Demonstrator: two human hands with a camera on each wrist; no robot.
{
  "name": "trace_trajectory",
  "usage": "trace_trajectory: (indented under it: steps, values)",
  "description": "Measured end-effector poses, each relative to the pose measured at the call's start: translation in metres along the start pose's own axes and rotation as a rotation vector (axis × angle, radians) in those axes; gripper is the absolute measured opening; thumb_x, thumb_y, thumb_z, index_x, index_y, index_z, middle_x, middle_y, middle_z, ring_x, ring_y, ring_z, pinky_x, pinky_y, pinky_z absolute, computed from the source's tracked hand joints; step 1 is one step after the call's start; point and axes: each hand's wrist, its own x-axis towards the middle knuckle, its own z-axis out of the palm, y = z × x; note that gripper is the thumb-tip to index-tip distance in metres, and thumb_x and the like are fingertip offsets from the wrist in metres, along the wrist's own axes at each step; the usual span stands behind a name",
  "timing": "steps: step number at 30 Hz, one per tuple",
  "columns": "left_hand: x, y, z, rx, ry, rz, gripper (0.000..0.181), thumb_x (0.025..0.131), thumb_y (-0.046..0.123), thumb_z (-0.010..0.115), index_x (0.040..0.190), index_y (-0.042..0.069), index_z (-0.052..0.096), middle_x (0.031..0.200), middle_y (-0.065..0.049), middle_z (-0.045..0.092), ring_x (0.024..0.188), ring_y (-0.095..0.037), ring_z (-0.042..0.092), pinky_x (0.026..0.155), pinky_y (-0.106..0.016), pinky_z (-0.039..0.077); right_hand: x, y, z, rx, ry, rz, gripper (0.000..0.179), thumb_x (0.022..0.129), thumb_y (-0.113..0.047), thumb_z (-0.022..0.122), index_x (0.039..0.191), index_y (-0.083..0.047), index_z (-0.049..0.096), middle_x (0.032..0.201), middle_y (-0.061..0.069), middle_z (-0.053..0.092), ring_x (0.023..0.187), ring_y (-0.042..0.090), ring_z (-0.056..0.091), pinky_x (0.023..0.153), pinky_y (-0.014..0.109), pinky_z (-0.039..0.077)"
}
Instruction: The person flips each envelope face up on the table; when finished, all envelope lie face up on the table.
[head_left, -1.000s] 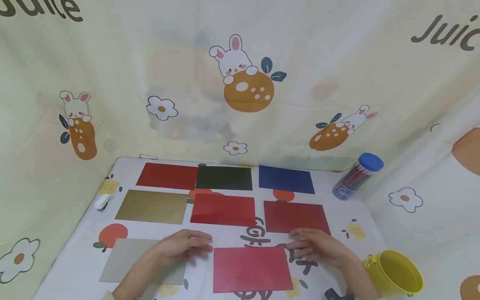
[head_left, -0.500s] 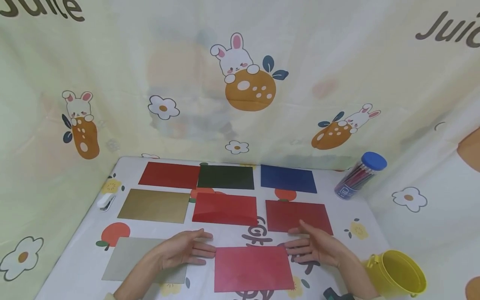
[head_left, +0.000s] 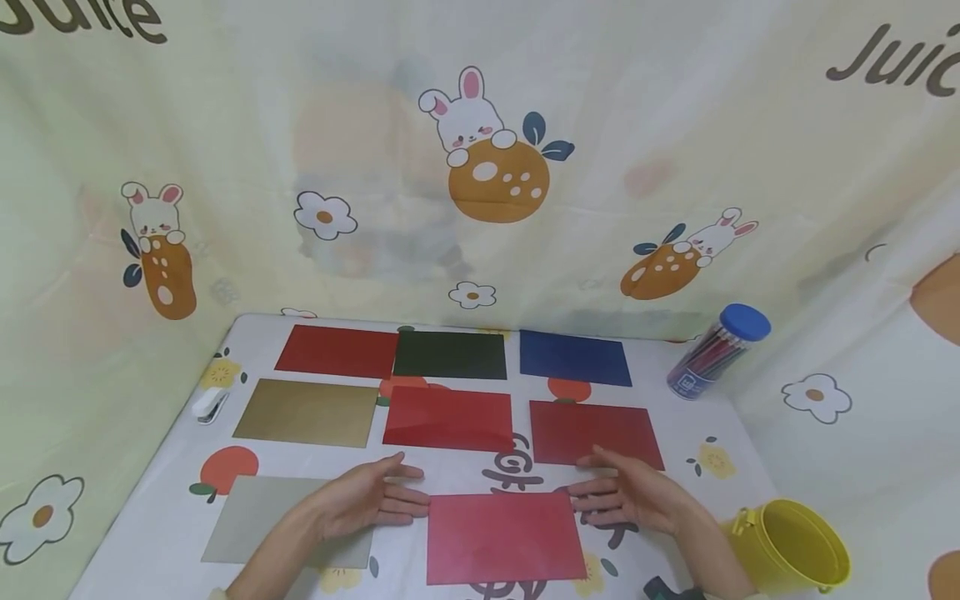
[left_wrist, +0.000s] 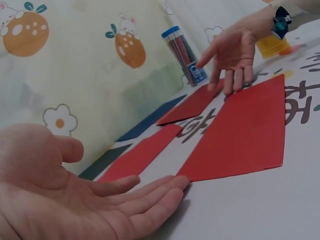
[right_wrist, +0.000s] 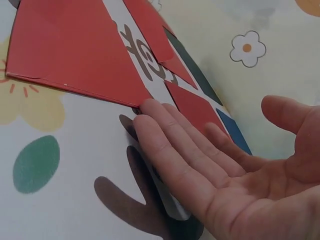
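A pinkish-red paper rectangle (head_left: 504, 538), flat and thin like an envelope, lies at the front middle of the table. My left hand (head_left: 371, 498) is at its far left corner, fingers extended and palm turned inward; in the left wrist view those fingertips (left_wrist: 180, 184) meet the corner. At the far right corner is my right hand (head_left: 633, 493), its fingers stretched toward the paper and right at its edge in the right wrist view. Neither hand grips anything. A light grey rectangle (head_left: 251, 517) lies partly hidden under my left forearm.
Behind are gold (head_left: 306, 412), bright red (head_left: 447, 418) and dark red (head_left: 596, 435) rectangles. Farther back lie another red (head_left: 335, 351), a dark green (head_left: 450, 355) and a blue one (head_left: 574, 358). A small white stapler (head_left: 209, 405), a blue-lidded pencil tub (head_left: 717, 352) and a yellow bucket (head_left: 787, 546) stand around.
Both hands have spread their fingers straighter, and the fingertips have come to the paper's far corners. The paper rectangles stay where they were. The view shifts slightly.
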Motion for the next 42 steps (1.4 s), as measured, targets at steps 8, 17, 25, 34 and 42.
trace_trajectory:
  steps: [8,17,25,34,42]
  values:
    - [0.001,-0.001,-0.001,-0.026,-0.028,0.014,0.071,0.107,0.048,0.037,0.151,-0.007,0.030,0.133,-0.026,0.062,0.122,-0.040,0.061,0.102,-0.044,0.051,0.002,-0.001,0.002,-0.003,0.022,-0.009,0.072,0.103,-0.050,0.048,0.149,0.004,0.032,0.130,0.027,0.063,0.120,0.042,0.062,0.099,0.053,0.050]
    - [0.003,0.001,-0.001,-0.041,-0.026,0.053,0.073,0.105,0.049,0.041,0.153,-0.005,0.029,0.140,-0.026,0.056,0.126,-0.040,0.059,0.105,-0.045,0.048,-0.002,-0.008,-0.002,0.024,0.033,-0.020,0.077,0.105,-0.049,0.046,0.154,0.003,0.021,0.133,0.026,0.062,0.122,0.042,0.061,0.102,0.053,0.048]
    - [0.010,-0.001,0.000,-0.050,-0.030,0.114,0.060,0.107,0.033,0.046,0.155,0.000,0.029,0.147,-0.026,0.049,0.130,-0.039,0.056,0.106,-0.042,0.047,-0.003,-0.012,-0.005,0.044,0.022,-0.100,0.062,0.107,-0.042,0.045,0.150,-0.001,0.030,0.139,0.024,0.058,0.129,0.041,0.056,0.106,0.052,0.045]
    - [0.023,-0.006,0.000,0.088,0.077,0.255,0.054,0.100,0.021,0.063,0.147,0.001,0.045,0.143,-0.019,0.057,0.124,-0.029,0.062,0.101,-0.033,0.051,-0.002,-0.013,-0.004,0.066,0.069,-0.262,0.047,0.107,-0.026,0.050,0.146,-0.001,0.043,0.139,0.017,0.060,0.130,0.031,0.058,0.106,0.041,0.048]
    - [0.032,-0.003,0.009,0.143,0.240,0.374,0.050,0.089,0.014,0.077,0.136,0.006,0.060,0.133,-0.012,0.065,0.120,-0.025,0.065,0.095,-0.031,0.054,0.002,-0.016,0.001,0.037,0.147,-0.332,0.039,0.103,-0.018,0.058,0.139,-0.001,0.055,0.134,0.011,0.066,0.122,0.022,0.064,0.101,0.032,0.051]
